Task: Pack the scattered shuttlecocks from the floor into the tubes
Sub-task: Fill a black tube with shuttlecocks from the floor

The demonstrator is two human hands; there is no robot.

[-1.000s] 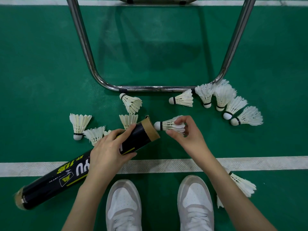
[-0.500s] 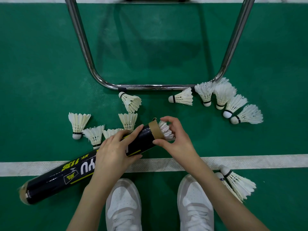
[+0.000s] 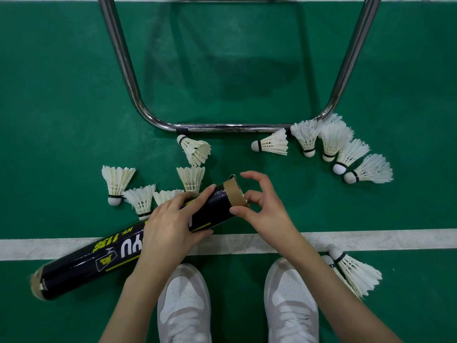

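A black tube (image 3: 128, 253) is being held low over the green floor (image 3: 61, 95), slanting from the lower left up to the middle. The left hand (image 3: 168, 226) is being wrapped around the tube near its top end, so that grip is holding the tube. The brown rim (image 3: 235, 194) at the tube's open end is being touched by the right hand (image 3: 262, 209). The thumb is being pressed on the rim's lower edge and the fingers (image 3: 252, 175) are being curled loosely over the mouth. The right grip is narrow and nothing is being held in it. A bit of white is being shown just inside the mouth, but it is too small to tell what it is.

Shuttlecocks are being left all over the floor. Four (image 3: 118, 181) are lying just behind the tube on the left. One (image 3: 195, 149) is lying near the metal frame (image 3: 222, 127) in the middle. Five more (image 3: 331, 142) are being bunched in a curved row at the frame's right corner. Two (image 3: 353, 273) are lying on the right near the right arm, below the white line (image 3: 371, 240).

Two white shoes (image 3: 184, 305) are being seen at the bottom, between the arms.
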